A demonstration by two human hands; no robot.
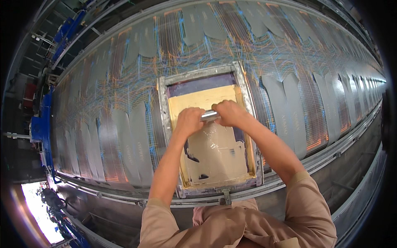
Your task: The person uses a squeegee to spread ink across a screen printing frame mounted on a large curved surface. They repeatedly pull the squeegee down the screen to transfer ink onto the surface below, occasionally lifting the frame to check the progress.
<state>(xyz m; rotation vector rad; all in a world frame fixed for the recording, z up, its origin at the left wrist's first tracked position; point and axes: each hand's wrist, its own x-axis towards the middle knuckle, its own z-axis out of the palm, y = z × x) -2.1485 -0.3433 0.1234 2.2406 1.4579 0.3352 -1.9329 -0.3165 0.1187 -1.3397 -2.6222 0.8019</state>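
A metal-framed printing screen [165, 111] lies on a long table covered with printed fabric. Both of my hands are closed around a squeegee [209, 115], whose silvery handle shows between them. My left hand [190, 121] grips its left part and my right hand [230, 113] its right part, above the middle of the screen. Greyish-beige ink [215, 155] spreads over the mesh on the near side of the squeegee, with wet shiny spots. Yellowish tape or coating and dark purple patches border the ink. My forearms hide parts of the screen's sides.
Grey fabric [295, 115] with dark garment shapes and blue and orange lines runs along the table. A metal rail [322, 156] edges its near side, with a clamp [225, 196] at the screen's near end. Blue machinery [40, 129] stands at the left.
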